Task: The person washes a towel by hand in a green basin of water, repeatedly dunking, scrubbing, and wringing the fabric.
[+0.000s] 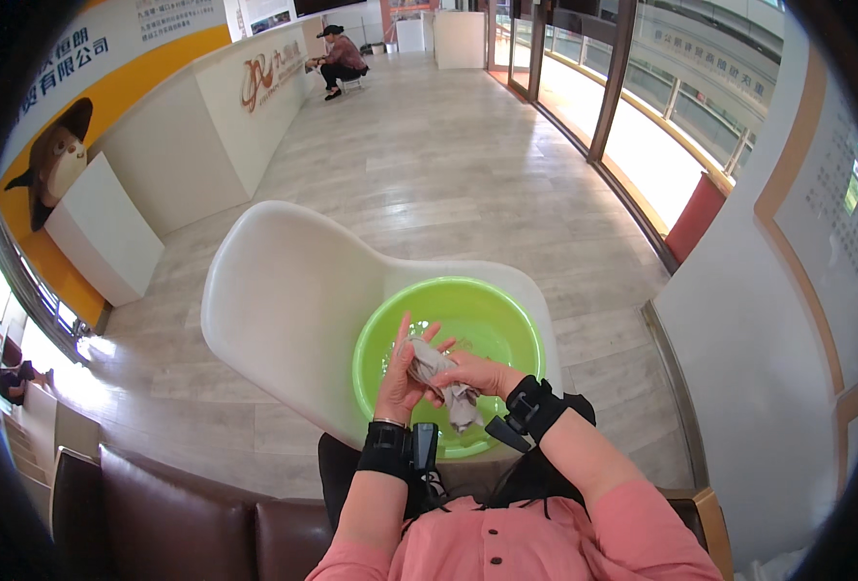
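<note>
A crumpled pale grey cloth (462, 407) hangs over a bright green plastic basin (362, 341). My right hand (482, 375) is closed on the cloth, its thumb and fingers pinching the bunched middle. Against the cloth's upper end rests the palm of my left hand (402, 380), with its fingers stretched out and spread. Below the hands, the cloth's loose end droops toward the near side of the basin. Clear water with glints of light shows inside the basin.
The basin stands on the seat of a white moulded chair (274, 290) before my knees. A brown leather sofa (177, 513) is behind me. Farther off are a white counter (225, 116), a plush mascot (61, 160) on a white plinth, glass doors, and a seated person (340, 60).
</note>
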`<state>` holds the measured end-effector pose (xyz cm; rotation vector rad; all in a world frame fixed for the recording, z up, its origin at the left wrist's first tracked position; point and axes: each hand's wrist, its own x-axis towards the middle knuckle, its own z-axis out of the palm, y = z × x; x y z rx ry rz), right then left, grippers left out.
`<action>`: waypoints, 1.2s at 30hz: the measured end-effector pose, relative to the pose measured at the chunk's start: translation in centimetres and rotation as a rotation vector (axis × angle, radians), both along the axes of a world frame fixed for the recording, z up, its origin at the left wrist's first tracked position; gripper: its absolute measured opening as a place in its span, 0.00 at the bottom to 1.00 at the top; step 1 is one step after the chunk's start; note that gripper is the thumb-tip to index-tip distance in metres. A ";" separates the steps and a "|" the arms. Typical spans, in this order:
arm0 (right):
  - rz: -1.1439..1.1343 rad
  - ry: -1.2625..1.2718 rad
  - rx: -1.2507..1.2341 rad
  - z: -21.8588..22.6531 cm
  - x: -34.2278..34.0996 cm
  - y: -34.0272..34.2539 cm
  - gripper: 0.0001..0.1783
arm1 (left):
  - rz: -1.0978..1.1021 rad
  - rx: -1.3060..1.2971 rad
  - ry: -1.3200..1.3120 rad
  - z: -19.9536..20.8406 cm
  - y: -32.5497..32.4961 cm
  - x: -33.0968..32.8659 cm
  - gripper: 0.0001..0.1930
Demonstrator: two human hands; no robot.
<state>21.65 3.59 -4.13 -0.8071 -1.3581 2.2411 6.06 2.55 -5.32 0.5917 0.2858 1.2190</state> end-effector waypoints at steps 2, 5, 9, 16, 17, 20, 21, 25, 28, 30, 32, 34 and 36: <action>0.036 -0.008 0.041 -0.1 0.1 0.0 0.17 | -0.005 0.026 0.091 1.3 0.7 0.4 0.24; -0.040 -0.127 0.235 0.9 0.0 -0.2 0.17 | 0.018 0.012 0.294 0.4 2.6 0.1 0.20; -0.024 -0.417 0.548 2.2 -0.7 -0.4 0.17 | 0.225 -0.076 0.712 -0.4 3.5 -0.2 0.18; -0.013 -1.002 1.033 2.7 -2.9 -1.8 0.13 | 0.424 0.173 1.551 -1.3 5.0 0.4 0.21; -0.009 -1.014 1.082 2.8 -3.1 -1.9 0.13 | 0.439 0.211 1.669 -2.1 5.4 0.3 0.21; -0.049 -1.014 1.129 2.0 -3.1 -1.9 0.13 | 0.511 0.205 1.805 -3.0 5.8 0.6 0.21; -0.070 -1.008 1.128 1.7 -3.1 -1.7 0.13 | 0.540 0.181 1.814 -3.0 5.8 0.7 0.21; -0.214 -0.930 0.780 2.1 -2.2 -1.1 0.16 | 0.296 -0.013 1.120 -1.7 4.6 0.2 0.20; -0.390 -0.852 0.779 2.5 -1.6 -1.0 0.19 | 0.146 -0.146 0.502 -2.2 2.4 -0.4 0.22; -0.470 -0.892 0.854 1.3 -1.3 -0.3 0.21 | -0.019 -0.231 0.322 -1.9 0.6 0.7 0.23; -0.484 -0.799 0.920 2.7 -1.9 -1.3 0.22 | -0.099 -0.258 0.211 -1.8 -0.3 0.9 0.25; -0.513 -0.673 0.993 3.0 -1.8 -1.7 0.23 | -0.072 -0.297 0.153 -2.6 0.2 1.2 0.23; -0.557 -0.514 1.072 1.9 -0.8 -1.5 0.24 | -0.003 -0.308 0.161 -2.4 0.3 1.3 0.16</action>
